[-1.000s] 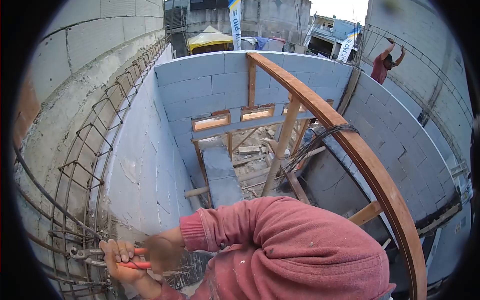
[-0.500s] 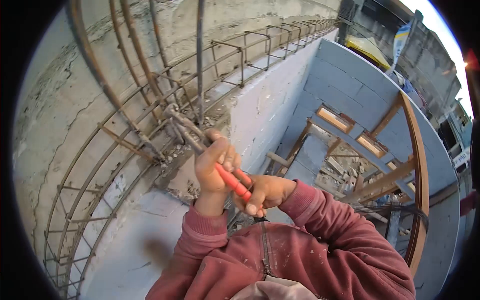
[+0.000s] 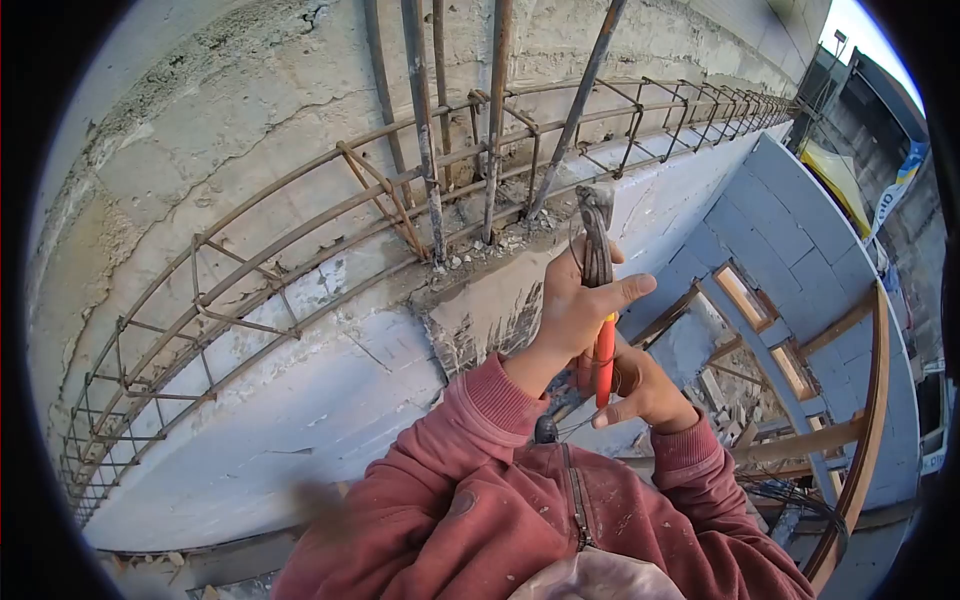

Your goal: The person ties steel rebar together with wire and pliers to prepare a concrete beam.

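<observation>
My left hand (image 3: 575, 312) grips a pair of pliers (image 3: 598, 250) with orange handles, held upright with the metal jaws at the top. The jaws are just in front of the rusty rebar cage (image 3: 330, 235) that runs along the top of the block wall (image 3: 300, 400). My right hand (image 3: 640, 390) sits lower, fingers closed around the end of the orange handles. A thin wire (image 3: 572, 425) trails from below my hands toward my chest. Both sleeves are red.
Vertical rebars (image 3: 428, 150) rise from the cage against a rough concrete wall (image 3: 200, 130). To the right is a drop into a block-walled room with a curved wooden rail (image 3: 872, 400), timber props and rubble on the floor.
My view has swung left toward the wall. Both hands moved right along the cage with the pliers, which turned from slanted on a rebar joint to upright.
</observation>
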Demonstrator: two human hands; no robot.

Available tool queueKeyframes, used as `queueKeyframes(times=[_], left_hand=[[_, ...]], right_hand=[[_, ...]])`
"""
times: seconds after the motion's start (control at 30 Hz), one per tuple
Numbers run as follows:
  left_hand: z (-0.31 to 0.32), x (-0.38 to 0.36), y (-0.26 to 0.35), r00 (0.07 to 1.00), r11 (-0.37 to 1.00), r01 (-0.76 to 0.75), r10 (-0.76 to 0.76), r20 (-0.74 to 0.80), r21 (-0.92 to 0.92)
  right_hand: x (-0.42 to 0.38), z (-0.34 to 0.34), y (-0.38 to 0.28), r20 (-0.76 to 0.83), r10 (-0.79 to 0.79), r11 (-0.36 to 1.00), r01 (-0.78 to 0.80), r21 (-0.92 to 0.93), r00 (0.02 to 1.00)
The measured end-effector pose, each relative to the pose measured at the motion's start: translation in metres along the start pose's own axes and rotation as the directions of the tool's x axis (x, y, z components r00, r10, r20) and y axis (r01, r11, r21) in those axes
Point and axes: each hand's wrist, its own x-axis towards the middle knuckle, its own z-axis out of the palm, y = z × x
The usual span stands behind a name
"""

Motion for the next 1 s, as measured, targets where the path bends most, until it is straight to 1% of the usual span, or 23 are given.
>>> queueKeyframes(times=[0.1,0.13,0.23,0.27,0.33,0.37,0.4,0.43,0.47,0.5,0.53,0.57,0.6,0.63,0.67,0.7,0.73,0.77,0.83,0.9,0.93,0.97,1.0], left_hand=[[0.002,0.008,-0.023,0.966,0.987,-0.156,0.16,-0.202,0.034],[0.004,0.008,-0.024,0.964,0.989,-0.144,0.147,-0.221,0.03],[0.004,0.01,-0.032,0.916,0.951,-0.29,0.308,-0.258,0.109],[0.002,0.006,-0.029,0.907,0.932,-0.305,0.347,-0.237,0.195],[-0.002,0.002,-0.016,0.924,0.938,-0.297,0.329,-0.195,0.179],[-0.008,0.002,-0.01,0.923,0.935,-0.304,0.337,-0.187,0.182],[-0.013,0.002,-0.006,0.923,0.941,-0.308,0.332,-0.196,0.144],[-0.013,0.001,0.002,0.881,0.903,-0.389,0.423,-0.212,0.183],[-0.022,-0.004,0.003,0.905,0.914,-0.375,0.397,-0.154,0.156],[-0.026,-0.01,0.01,0.934,0.936,-0.351,0.347,-0.079,-0.038],[-0.026,-0.021,0.026,0.968,0.946,-0.241,0.249,0.01,-0.218],[-0.02,-0.025,0.031,0.946,0.866,-0.274,0.322,0.047,-0.419],[-0.016,-0.028,0.031,0.914,0.766,-0.303,0.402,0.055,-0.567],[-0.009,-0.029,0.038,0.883,0.697,-0.389,0.469,-0.028,-0.603],[-0.01,-0.03,0.047,0.824,0.694,-0.541,0.549,-0.137,-0.474],[-0.013,-0.034,0.055,0.748,0.671,-0.661,0.626,-0.221,-0.335],[-0.023,-0.044,0.063,0.653,0.69,-0.721,0.71,-0.264,0.071],[-0.035,-0.061,0.07,0.561,0.616,-0.635,0.783,-0.269,0.466],[-0.05,-0.11,0.075,0.525,0.567,-0.397,0.785,-0.328,0.722],[-0.047,-0.17,0.069,0.617,0.753,-0.364,0.636,-0.464,0.548],[-0.034,-0.197,0.061,0.59,0.788,-0.511,0.612,-0.526,0.344],[-0.02,-0.217,0.056,0.575,0.758,-0.638,0.584,-0.573,0.132],[-0.009,-0.229,0.059,0.472,0.656,-0.739,0.665,-0.579,0.151]], right_hand=[[-0.009,0.009,0.002,-0.152,-0.167,0.976,0.142,-0.165,0.974],[-0.01,0.012,-0.005,-0.169,-0.108,0.983,0.081,-0.162,0.98],[0.0,0.005,0.001,-0.285,-0.157,0.795,-0.05,-0.604,0.945],[0.004,0.004,0.0,-0.349,-0.086,0.859,-0.108,-0.501,0.933],[0.012,-0.011,0.006,-0.311,-0.03,0.982,-0.03,-0.186,0.95],[0.019,-0.022,0.008,-0.265,-0.005,1.0,-0.001,-0.023,0.964],[0.025,-0.033,0.004,-0.151,0.02,1.0,-0.018,0.015,0.988],[0.033,-0.047,0.007,-0.078,-0.007,0.999,0.01,0.042,0.997],[0.042,-0.055,0.007,-0.088,0.018,0.997,-0.011,0.073,0.996],[0.052,-0.062,0.007,-0.096,-0.009,0.996,0.017,0.083,0.995],[0.066,-0.068,0.01,-0.115,-0.062,0.994,0.072,0.084,0.991],[0.081,-0.068,0.02,-0.093,-0.102,0.992,0.108,0.061,0.99],[0.092,-0.056,0.031,0.024,-0.174,0.985,0.175,-0.004,0.984],[0.095,-0.041,0.042,0.127,-0.241,0.967,0.249,-0.054,0.962],[0.091,-0.032,0.058,0.36,-0.132,0.979,0.179,-0.101,0.924],[0.094,-0.03,0.052,0.547,-0.061,0.969,0.18,-0.167,0.835],[0.098,-0.028,0.045,0.708,0.014,0.952,0.207,-0.225,0.706],[0.106,-0.031,0.021,0.83,0.045,0.924,0.292,-0.246,0.556],[0.158,-0.075,0.043,0.903,-0.186,0.965,0.245,0.094,0.386],[0.172,-0.055,0.06,0.856,-0.112,0.993,0.077,0.085,0.505],[0.175,-0.039,0.073,0.824,-0.061,0.997,-0.005,0.077,0.564],[0.175,-0.017,0.088,0.789,-0.008,0.993,-0.086,0.077,0.615],[0.171,0.008,0.104,0.754,0.053,0.982,-0.17,0.078,0.654]])
